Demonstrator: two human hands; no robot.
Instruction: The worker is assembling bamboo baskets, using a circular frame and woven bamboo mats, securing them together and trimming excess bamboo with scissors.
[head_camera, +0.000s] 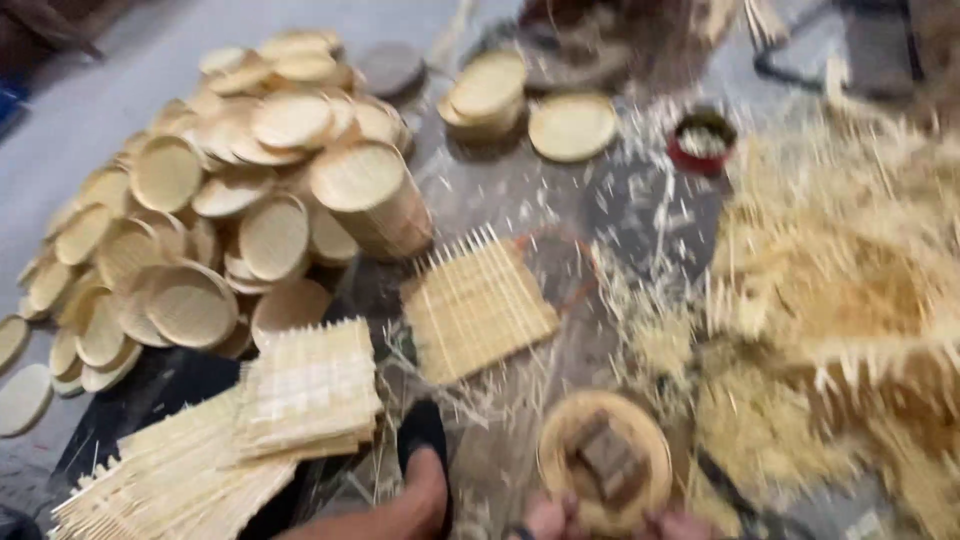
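Bamboo round tray (605, 458) sits on the floor (90, 100) right before me; my left fingers (545, 520) and right fingers (680, 524) grasp its near rim, a woven square mat (478, 305) lying beyond.

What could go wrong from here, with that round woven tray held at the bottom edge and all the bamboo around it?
1. Loose bamboo shavings heaped right beside the round woven tray could snag or spill into it.
2. The leaning stack of round trays might topple onto the square woven mat.
3. The left hand and right hand show only fingertips at the rim, so the grip may be slight.
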